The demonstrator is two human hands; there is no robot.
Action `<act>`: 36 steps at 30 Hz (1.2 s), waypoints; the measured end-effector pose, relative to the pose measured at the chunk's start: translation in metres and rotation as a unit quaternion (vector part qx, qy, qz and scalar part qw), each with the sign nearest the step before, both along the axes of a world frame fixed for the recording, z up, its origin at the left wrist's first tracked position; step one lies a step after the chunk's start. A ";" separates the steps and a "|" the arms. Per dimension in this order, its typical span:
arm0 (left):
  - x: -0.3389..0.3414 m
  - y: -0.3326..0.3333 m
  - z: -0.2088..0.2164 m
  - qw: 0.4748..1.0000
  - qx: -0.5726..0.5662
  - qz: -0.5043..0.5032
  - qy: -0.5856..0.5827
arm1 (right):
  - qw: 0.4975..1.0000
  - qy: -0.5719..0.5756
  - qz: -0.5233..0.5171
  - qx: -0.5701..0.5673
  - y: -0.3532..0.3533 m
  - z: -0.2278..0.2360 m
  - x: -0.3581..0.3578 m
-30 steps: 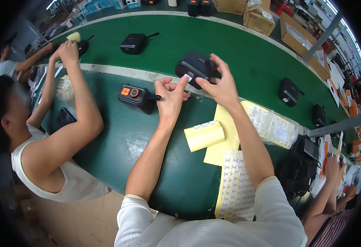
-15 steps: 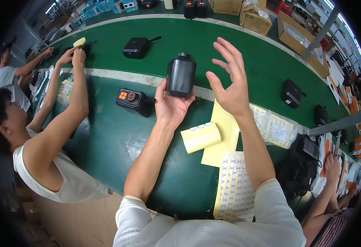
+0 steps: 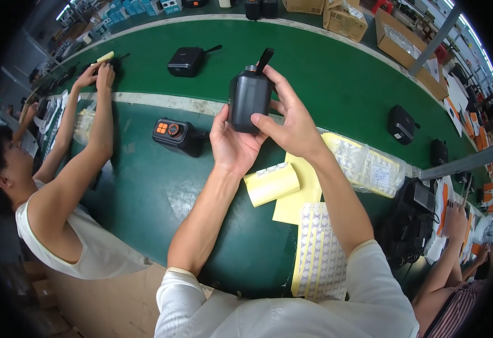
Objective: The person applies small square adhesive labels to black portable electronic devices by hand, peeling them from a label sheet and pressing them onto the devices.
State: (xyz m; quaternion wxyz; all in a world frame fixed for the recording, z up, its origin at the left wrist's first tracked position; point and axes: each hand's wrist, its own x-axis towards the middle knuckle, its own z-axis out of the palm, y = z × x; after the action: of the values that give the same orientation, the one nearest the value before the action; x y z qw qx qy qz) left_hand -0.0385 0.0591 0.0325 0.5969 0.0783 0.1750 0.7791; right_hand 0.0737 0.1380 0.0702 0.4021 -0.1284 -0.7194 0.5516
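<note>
Above the bench I hold up a black boxy device [image 3: 249, 96] with a rounded body, a small knob on top and a strap loop sticking up. My left hand [image 3: 234, 147] is closed around its lower end from beneath. My right hand [image 3: 292, 127] grips its right side, thumb on the lower front and fingers up near the strap. A similar black device [image 3: 186, 143] with orange buttons and an orange-ringed dial lies left of my hands. Under my right forearm are a curled yellow label sheet [image 3: 272, 185], a flat yellow sheet [image 3: 291, 208] and a sheet of small printed labels [image 3: 321, 253].
More black devices lie on the green belt, one at the far left [image 3: 186, 62] and one at the right [image 3: 402, 125]. A plastic-wrapped label pack [image 3: 367, 166] and a black bundle [image 3: 409, 225] are to my right. A co-worker [image 3: 66, 219] reaches over the bench at left; another person's arm [image 3: 446, 242] shows at right.
My right hand has come in from the raised, spread position and taken hold of the device's right side. The device's strap now stands up beside the knob.
</note>
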 end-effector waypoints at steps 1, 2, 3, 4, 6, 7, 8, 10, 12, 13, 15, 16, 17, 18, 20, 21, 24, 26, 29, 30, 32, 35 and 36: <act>0.002 0.000 0.001 1.000 -0.009 0.008 -0.001 | 1.000 -0.001 -0.001 0.000 0.001 -0.001 0.001; 0.004 0.001 0.003 1.000 -0.009 0.007 -0.002 | 1.000 0.005 -0.004 -0.010 0.002 -0.001 0.001; 0.006 0.002 0.005 1.000 -0.006 0.007 0.003 | 1.000 0.011 -0.006 -0.021 0.004 -0.002 0.002; 0.006 0.000 0.006 1.000 -0.004 0.011 0.009 | 1.000 0.011 -0.004 -0.020 0.003 0.000 0.001; 0.001 0.000 -0.001 1.000 0.002 -0.003 0.015 | 0.996 0.025 0.007 -0.084 0.003 0.004 0.000; -0.003 0.001 -0.004 1.000 0.008 -0.020 0.020 | 0.996 0.025 0.011 -0.081 0.005 0.006 0.000; -0.006 0.001 -0.008 0.999 0.018 -0.032 0.040 | 0.994 0.031 0.002 -0.104 0.009 0.006 0.001; -0.011 -0.002 -0.009 0.992 0.014 -0.030 0.121 | 0.983 -0.025 -0.006 -0.182 0.013 0.022 0.013; -0.002 -0.002 -0.002 0.980 -0.019 0.005 0.196 | 0.975 -0.151 -0.055 -0.154 0.017 0.030 0.018; -0.004 -0.005 -0.005 0.974 -0.022 -0.003 0.225 | 0.965 -0.218 -0.067 -0.127 0.016 0.031 0.016; -0.006 -0.010 -0.009 0.974 0.002 -0.002 0.227 | 0.965 -0.229 -0.051 -0.121 0.022 0.036 0.012; -0.005 -0.011 -0.009 0.983 0.016 -0.009 0.183 | 0.962 -0.242 -0.047 -0.119 0.027 0.039 0.010; -0.007 -0.015 -0.008 0.983 0.020 -0.003 0.183 | 0.963 -0.242 -0.044 -0.112 0.029 0.043 0.005; -0.009 -0.022 -0.006 0.976 0.006 -0.006 0.217 | 0.967 -0.225 -0.058 -0.105 0.031 0.046 0.000; -0.006 -0.039 -0.008 0.944 -0.079 0.019 0.319 | 0.976 -0.191 -0.099 -0.009 0.040 0.042 -0.015; -0.003 -0.049 -0.015 0.944 -0.070 0.018 0.321 | 0.975 -0.194 -0.101 0.037 0.041 0.038 -0.023; -0.005 -0.082 -0.024 0.844 -0.098 0.117 0.514 | 0.984 -0.160 -0.054 0.050 0.038 0.013 -0.074; -0.010 -0.100 -0.018 0.824 -0.147 0.154 0.525 | 0.985 -0.162 -0.040 0.047 0.034 -0.004 -0.107; -0.030 -0.104 -0.012 0.526 -0.051 0.408 0.744 | 0.978 -0.192 -0.047 0.066 0.025 -0.016 -0.134; -0.039 -0.103 -0.005 0.469 -0.049 0.470 0.746 | 0.973 -0.215 -0.049 0.063 0.020 -0.018 -0.139; -0.056 -0.102 0.004 0.420 -0.149 0.453 0.772 | 0.972 -0.223 -0.043 0.058 0.015 -0.027 -0.150; -0.073 -0.101 -0.003 0.383 -0.289 0.358 0.801 | 0.968 -0.233 -0.029 0.092 0.003 -0.039 -0.161; -0.079 -0.101 -0.010 0.389 -0.280 0.352 0.804 | 0.964 -0.230 -0.034 0.133 -0.003 -0.042 -0.163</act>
State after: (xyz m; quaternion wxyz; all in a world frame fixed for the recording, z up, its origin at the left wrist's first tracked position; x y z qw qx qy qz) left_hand -0.1171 -0.0420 0.0225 -0.1608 0.4282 0.7936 0.4012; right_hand -0.0895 0.1353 0.0285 0.2576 -0.2215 -0.8545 0.3929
